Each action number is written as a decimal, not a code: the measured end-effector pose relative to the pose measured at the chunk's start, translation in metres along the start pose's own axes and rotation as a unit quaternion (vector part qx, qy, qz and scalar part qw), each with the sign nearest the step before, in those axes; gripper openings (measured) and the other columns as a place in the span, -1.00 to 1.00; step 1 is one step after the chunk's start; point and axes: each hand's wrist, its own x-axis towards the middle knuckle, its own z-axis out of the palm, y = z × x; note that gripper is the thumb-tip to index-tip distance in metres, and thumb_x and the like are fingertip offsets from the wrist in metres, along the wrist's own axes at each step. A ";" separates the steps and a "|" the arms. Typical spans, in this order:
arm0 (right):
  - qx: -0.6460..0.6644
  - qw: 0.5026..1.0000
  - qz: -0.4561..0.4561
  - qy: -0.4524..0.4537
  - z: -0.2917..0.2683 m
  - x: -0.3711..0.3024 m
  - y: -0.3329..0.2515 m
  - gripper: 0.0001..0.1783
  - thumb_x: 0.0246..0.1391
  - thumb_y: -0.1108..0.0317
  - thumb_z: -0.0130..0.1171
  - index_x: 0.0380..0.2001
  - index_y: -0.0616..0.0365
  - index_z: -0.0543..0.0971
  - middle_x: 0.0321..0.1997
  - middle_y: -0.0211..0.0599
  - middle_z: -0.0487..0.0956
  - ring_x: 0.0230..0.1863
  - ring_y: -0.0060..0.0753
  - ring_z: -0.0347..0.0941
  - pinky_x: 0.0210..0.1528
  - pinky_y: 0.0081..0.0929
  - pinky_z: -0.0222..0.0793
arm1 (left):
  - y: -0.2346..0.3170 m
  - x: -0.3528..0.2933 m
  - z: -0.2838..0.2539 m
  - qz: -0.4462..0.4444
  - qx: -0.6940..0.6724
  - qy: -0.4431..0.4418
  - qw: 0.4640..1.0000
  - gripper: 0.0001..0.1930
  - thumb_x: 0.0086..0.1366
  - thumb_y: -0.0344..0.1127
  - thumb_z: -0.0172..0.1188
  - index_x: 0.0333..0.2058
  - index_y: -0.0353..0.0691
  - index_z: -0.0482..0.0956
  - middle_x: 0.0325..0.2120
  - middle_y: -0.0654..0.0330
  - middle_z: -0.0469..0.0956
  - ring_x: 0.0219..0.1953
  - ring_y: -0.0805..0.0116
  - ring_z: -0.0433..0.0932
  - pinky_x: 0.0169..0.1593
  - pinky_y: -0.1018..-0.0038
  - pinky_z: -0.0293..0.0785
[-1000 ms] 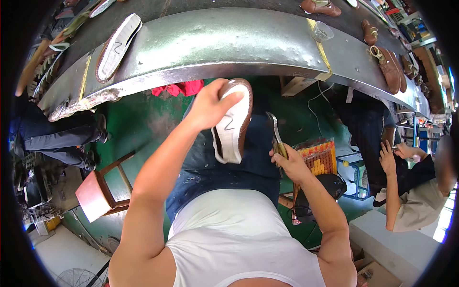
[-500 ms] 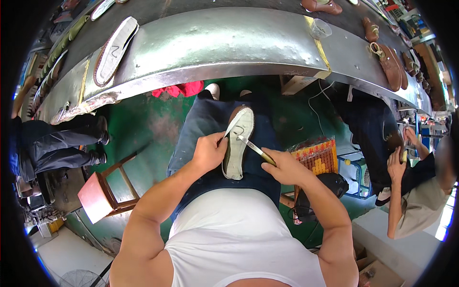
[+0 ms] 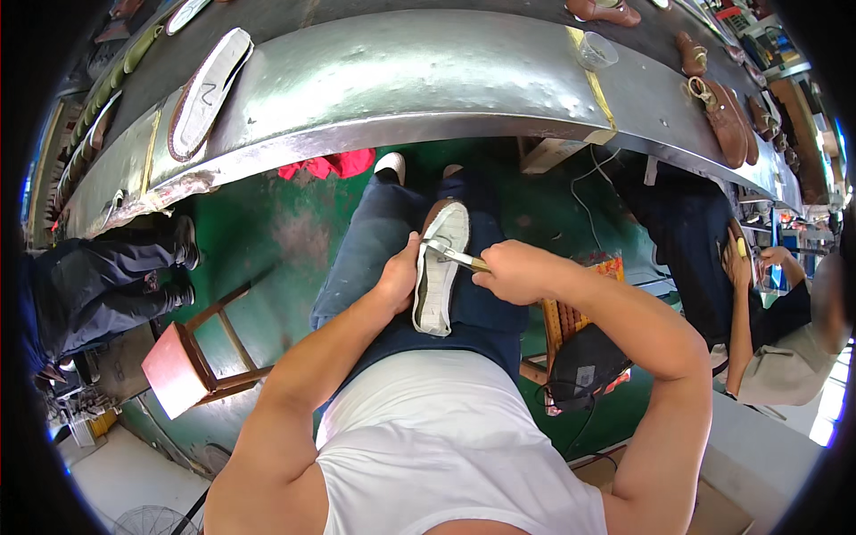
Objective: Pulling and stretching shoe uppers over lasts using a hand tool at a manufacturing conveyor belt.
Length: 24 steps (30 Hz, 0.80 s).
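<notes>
A shoe (image 3: 435,294) with a pale, bare underside and a brown edge at its toe lies sole up across my lap, toe pointing away from me. My left hand (image 3: 399,272) is closed on its left edge, thumb near the toe half. In my right hand (image 3: 513,270) is a hand tool (image 3: 459,256) with a silvery metal front and a yellowish handle; its exact kind is hard to tell. The tool's metal end meets the shoe's left rim, close to my left thumb.
Ahead stands a metal-covered bench (image 3: 401,80) bearing another pale-soled shoe (image 3: 209,94), brown shoes (image 3: 727,125) and a clear cup (image 3: 597,51). A stool (image 3: 183,370) is at left, a black bag (image 3: 584,364) at right. Another person (image 3: 785,357) works at far right.
My right hand has moved up and the tool has swung flatter, its end shifting from the middle of the sole to the left rim. My left hand has moved up slightly.
</notes>
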 end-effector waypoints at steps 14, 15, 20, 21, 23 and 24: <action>0.708 0.706 -0.002 -0.025 0.117 0.035 0.027 -0.74 0.32 0.27 0.03 -0.21 0.28 0.54 -0.42 -0.32 0.54 -0.48 -0.61 0.49 -0.71 -0.73 0.18 | 0.011 0.002 -0.007 0.074 0.003 -0.090 0.993 -0.46 0.39 -0.02 0.14 0.21 -0.19 0.34 -0.01 0.19 0.52 -0.02 0.38 0.51 0.09 0.39 0.45; 0.708 0.706 -0.002 -0.026 0.117 0.032 0.034 -0.74 0.32 0.27 0.03 -0.21 0.28 0.54 -0.42 -0.32 0.54 -0.48 -0.61 0.49 -0.71 -0.73 0.18 | 0.009 0.004 -0.007 0.074 0.002 -0.089 0.993 -0.46 0.39 -0.02 0.14 0.21 -0.19 0.34 -0.01 0.19 0.52 -0.02 0.38 0.51 0.09 0.39 0.45; 0.719 0.682 -0.009 -0.134 0.102 0.020 0.072 -0.64 0.29 0.20 0.10 -0.09 0.33 0.50 -0.31 -0.24 0.58 -0.39 -0.46 0.57 -0.61 -0.67 0.39 | 0.013 0.013 -0.006 0.081 0.080 -0.113 0.987 -0.53 0.37 -0.23 0.14 0.19 -0.29 0.36 -0.03 0.16 0.54 -0.05 0.36 0.55 0.07 0.40 0.47; 0.686 0.712 -0.016 -0.151 0.095 0.017 0.079 -0.61 0.28 0.17 0.12 -0.06 0.34 0.49 -0.28 -0.21 0.60 -0.34 -0.42 0.60 -0.57 -0.64 0.49 | 0.015 0.013 -0.002 0.084 0.078 -0.113 0.987 -0.53 0.37 -0.23 0.14 0.19 -0.29 0.36 -0.03 0.16 0.54 -0.05 0.36 0.55 0.07 0.40 0.47; 0.654 0.741 0.007 -0.150 0.075 0.002 0.083 -0.57 0.26 0.20 0.13 0.01 0.38 0.46 -0.21 -0.12 0.61 -0.22 -0.35 0.62 -0.43 -0.49 0.64 | 0.015 0.013 0.004 0.077 0.084 -0.060 0.992 -0.50 0.36 -0.25 0.15 0.22 -0.30 0.33 -0.02 0.14 0.54 -0.04 0.37 0.55 0.08 0.40 0.46; 0.602 0.788 0.011 -0.128 0.068 -0.006 0.088 -0.58 0.27 0.21 0.12 0.00 0.37 0.46 -0.22 -0.14 0.61 -0.22 -0.35 0.62 -0.42 -0.46 0.64 | 0.017 0.013 0.004 0.069 0.098 -0.060 0.991 -0.48 0.36 -0.26 0.15 0.23 -0.30 0.31 -0.01 0.14 0.54 -0.02 0.37 0.54 0.10 0.41 0.45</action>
